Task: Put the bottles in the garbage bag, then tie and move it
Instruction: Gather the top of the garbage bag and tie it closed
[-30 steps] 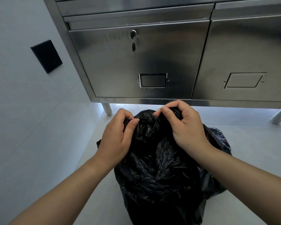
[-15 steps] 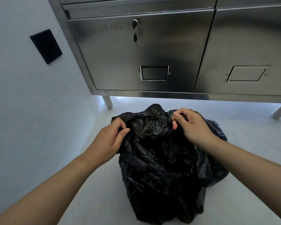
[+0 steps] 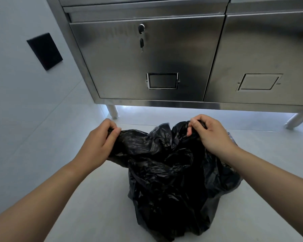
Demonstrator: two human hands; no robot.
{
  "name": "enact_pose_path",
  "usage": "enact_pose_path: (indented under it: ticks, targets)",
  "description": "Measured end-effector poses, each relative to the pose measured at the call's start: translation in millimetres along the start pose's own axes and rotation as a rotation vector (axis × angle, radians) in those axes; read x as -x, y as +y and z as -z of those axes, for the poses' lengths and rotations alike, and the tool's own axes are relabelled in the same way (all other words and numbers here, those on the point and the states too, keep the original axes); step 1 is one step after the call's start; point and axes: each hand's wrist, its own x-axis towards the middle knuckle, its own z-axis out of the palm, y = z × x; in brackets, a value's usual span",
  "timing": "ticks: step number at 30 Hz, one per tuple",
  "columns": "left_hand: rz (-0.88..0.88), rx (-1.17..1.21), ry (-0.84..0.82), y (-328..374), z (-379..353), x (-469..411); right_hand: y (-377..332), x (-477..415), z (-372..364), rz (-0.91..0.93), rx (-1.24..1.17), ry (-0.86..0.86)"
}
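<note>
The left hand and the right hand each grip one side of the garbage bag mouth, stretched sideways between them on the floor.

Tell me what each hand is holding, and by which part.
Both hold the garbage bag by its top edge: the left hand pinches the left side, the right hand the right side.

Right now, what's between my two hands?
In the head view, only the garbage bag: its bunched black top edge spans from the left hand to the right hand.
</note>
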Motion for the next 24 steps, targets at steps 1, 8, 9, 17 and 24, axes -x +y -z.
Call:
enact_pose_path:
  ticks: [1, 8, 9, 17, 24]
  targets:
    - [0.014, 0.042, 0.004, 6.7, -3.6, -2.0, -3.0, 3.0, -2.2, -0.003, -0.014, -0.049]
    - [0.115, 0.274, -0.185, 27.8, -16.5, -5.2, -25.0, -3.3, -8.3, -0.191, -0.193, -0.293]
    - [0.104, 0.248, -0.205, 26.7, -16.3, -4.4, -26.2, -4.3, -8.7, -0.213, -0.203, -0.332]
    - [0.076, -0.078, -0.337, 10.7, -15.6, 7.3, -17.9, 0.4, -23.9, -0.122, -0.060, -0.428]
    - [0.292, 0.059, -0.141, 1.3, -11.5, 17.4, -15.2, 3.9, -42.3, -0.012, -0.157, -0.190]
